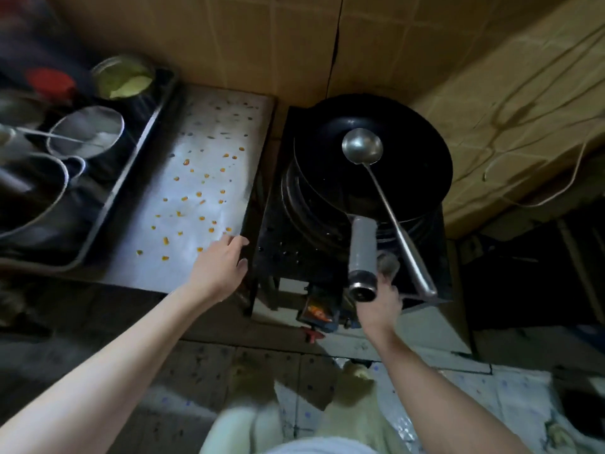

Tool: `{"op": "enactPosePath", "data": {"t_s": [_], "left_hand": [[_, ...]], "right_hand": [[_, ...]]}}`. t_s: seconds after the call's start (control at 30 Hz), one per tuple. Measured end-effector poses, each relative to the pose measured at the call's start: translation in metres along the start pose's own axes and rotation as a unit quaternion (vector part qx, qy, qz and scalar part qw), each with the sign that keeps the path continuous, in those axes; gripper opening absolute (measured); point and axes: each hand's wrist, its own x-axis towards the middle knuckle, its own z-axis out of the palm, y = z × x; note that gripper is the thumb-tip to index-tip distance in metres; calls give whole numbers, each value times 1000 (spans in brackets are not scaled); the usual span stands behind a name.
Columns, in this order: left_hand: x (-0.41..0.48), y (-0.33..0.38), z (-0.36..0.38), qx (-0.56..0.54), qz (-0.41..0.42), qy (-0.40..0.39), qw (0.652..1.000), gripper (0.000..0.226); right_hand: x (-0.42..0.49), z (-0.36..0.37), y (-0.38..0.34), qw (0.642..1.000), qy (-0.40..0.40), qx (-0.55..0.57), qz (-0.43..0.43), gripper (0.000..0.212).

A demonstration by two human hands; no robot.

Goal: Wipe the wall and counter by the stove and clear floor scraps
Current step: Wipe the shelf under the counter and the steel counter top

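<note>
**Hands at the stove**

Left of the stove (271, 250), the counter (209, 132) is dotted with orange scraps (185, 162). The left hand (219, 270) rests on its near corner, fingers loose. The right hand (381, 306) meets the wok handle (361, 247) at the stove's front, but blur hides its grip.

counter (199, 178): silver, orange-yellow specks | wok (370, 158): black | wok handle (361, 253): grey | wall (262, 44): tan cardboard | lid (50, 80): red

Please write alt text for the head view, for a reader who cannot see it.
A person's left hand rests open on the near corner of a steel counter strewn with orange scraps, while the right hand is at the wok handle. The wok sits on a stove, a ladle in it.
</note>
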Motion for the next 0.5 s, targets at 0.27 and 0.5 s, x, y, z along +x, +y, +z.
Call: {"op": "enactPosePath", "data": {"t_s": [0.27, 0.5], "left_hand": [[6, -57, -22, 29, 58, -23, 998, 41], [11, -81, -28, 2, 54, -29, 998, 39]], "right_hand": [[-29, 42, -65, 1000, -30, -4, 4, 43], [-34, 76, -111, 993, -69, -76, -64, 44]]}}
